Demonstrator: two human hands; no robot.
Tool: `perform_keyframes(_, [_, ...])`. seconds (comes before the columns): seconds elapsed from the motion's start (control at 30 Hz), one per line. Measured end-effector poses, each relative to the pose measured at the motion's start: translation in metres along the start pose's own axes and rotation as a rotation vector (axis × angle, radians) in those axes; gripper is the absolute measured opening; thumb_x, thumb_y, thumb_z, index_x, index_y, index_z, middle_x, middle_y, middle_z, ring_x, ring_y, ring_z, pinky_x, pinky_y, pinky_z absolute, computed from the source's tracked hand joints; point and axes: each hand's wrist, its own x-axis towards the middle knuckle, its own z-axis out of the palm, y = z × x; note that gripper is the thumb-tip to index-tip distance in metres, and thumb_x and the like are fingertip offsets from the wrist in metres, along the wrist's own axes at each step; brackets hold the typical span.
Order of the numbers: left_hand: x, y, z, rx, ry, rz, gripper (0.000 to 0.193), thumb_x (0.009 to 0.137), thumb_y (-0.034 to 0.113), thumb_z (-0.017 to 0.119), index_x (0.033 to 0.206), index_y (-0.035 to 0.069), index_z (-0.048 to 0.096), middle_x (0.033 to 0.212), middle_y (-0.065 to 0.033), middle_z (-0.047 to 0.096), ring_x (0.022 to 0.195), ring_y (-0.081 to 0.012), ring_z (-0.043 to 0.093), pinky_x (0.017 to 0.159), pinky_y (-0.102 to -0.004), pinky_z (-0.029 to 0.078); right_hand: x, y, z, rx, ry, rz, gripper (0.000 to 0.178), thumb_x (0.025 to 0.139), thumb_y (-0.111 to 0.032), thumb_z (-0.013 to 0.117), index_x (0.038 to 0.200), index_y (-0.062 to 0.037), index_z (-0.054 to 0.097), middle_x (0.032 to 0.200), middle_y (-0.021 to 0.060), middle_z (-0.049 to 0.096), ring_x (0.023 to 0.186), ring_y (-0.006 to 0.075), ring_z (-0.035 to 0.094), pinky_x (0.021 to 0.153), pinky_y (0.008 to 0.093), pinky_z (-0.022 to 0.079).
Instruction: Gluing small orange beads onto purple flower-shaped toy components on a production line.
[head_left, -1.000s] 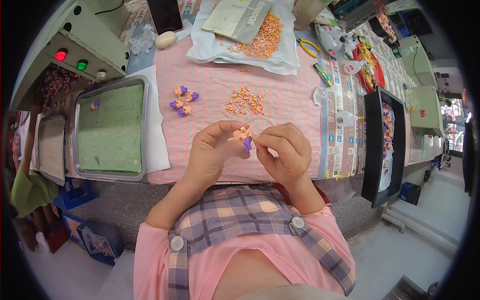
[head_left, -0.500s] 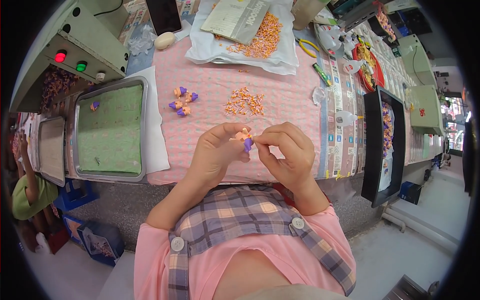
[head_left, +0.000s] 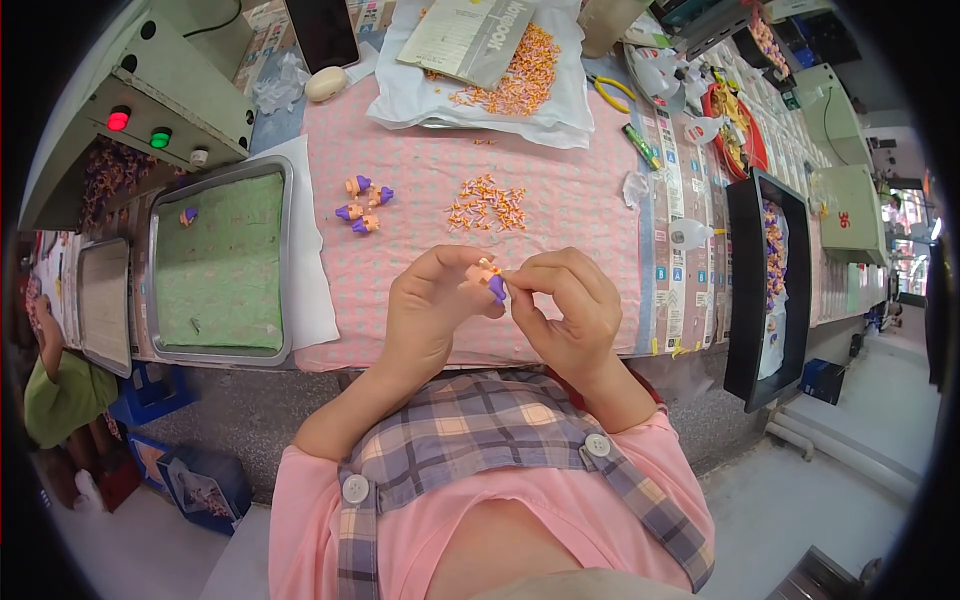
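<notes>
My left hand is closed round a tiny plastic figure, peach-coloured with a purple part, above the pink patterned cloth. Thumb and forefinger of my right hand pinch together right at the figure's side; whatever lies between those fingertips is too small to make out. Beyond the hands, a loose pile of small orange, pink and white pieces lies on the cloth. To its left sits a cluster of several similar purple-and-peach figures.
A green-lined metal tray on the left carries one figure. At the back, a notebook rests on white paper beside more orange pieces. Yellow-handled pliers lie back right. A black bin of figures stands right; a machine stands left.
Both hands stay almost in place, the left still holding the figure. My right fingers shift very slightly against it.
</notes>
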Motion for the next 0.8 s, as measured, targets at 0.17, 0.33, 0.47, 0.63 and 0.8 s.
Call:
perform_keyframes(0.17, [-0.001, -0.004, 0.001, 0.024, 0.013, 0.056, 0.021, 0.072, -0.004, 0.055, 0.091, 0.003, 0.050, 0.077, -0.0052, 0.056, 0.070, -0.0104, 0.054, 0.062, -0.0232, 0.046, -0.004, 0.000, 0.004, 0.051, 0.017, 0.060, 0.018, 0.057, 0.004, 0.061, 0.072, -0.0045, 0.055, 0.066, 0.0059, 0.054, 0.056, 0.0178, 0.052, 0.047, 0.0264, 0.041])
perform_keyframes(0.33, [-0.002, -0.006, 0.000, 0.052, -0.028, 0.108, 0.022, 0.073, -0.003, 0.055, 0.094, 0.003, 0.049, 0.076, -0.0054, 0.056, 0.071, -0.0103, 0.054, 0.064, -0.0228, 0.045, -0.006, -0.002, 0.003, 0.083, 0.026, 0.102, 0.017, 0.058, 0.004, 0.061, 0.072, -0.0041, 0.055, 0.067, 0.0061, 0.054, 0.056, 0.0178, 0.052, 0.047, 0.0262, 0.041])
perform_keyframes(0.47, [-0.001, -0.003, -0.001, 0.084, -0.075, 0.129, 0.022, 0.072, -0.003, 0.056, 0.093, 0.002, 0.050, 0.079, -0.0036, 0.054, 0.074, -0.0097, 0.053, 0.065, -0.0223, 0.044, -0.004, 0.000, 0.000, 0.089, 0.011, 0.067, 0.017, 0.059, 0.004, 0.061, 0.073, -0.0039, 0.055, 0.068, 0.0061, 0.054, 0.057, 0.0178, 0.052, 0.047, 0.0260, 0.041])
perform_keyframes(0.63, [-0.001, 0.001, -0.007, 0.313, -0.164, 0.129, 0.022, 0.072, -0.003, 0.056, 0.093, 0.002, 0.051, 0.082, -0.0019, 0.050, 0.076, -0.0090, 0.051, 0.065, -0.0221, 0.044, -0.002, 0.000, -0.005, 0.122, -0.028, 0.051, 0.018, 0.060, 0.005, 0.061, 0.075, -0.0037, 0.057, 0.069, 0.0063, 0.054, 0.058, 0.0178, 0.053, 0.048, 0.0258, 0.041])
perform_keyframes(0.8, [0.000, 0.002, -0.009, 0.297, -0.203, 0.145, 0.021, 0.072, -0.003, 0.056, 0.092, 0.000, 0.051, 0.083, -0.0018, 0.046, 0.077, -0.0091, 0.049, 0.066, -0.0231, 0.045, -0.007, 0.000, -0.003, 0.295, -0.035, 0.207, 0.018, 0.060, 0.005, 0.061, 0.075, -0.0036, 0.058, 0.069, 0.0065, 0.054, 0.059, 0.0176, 0.053, 0.049, 0.0258, 0.041])
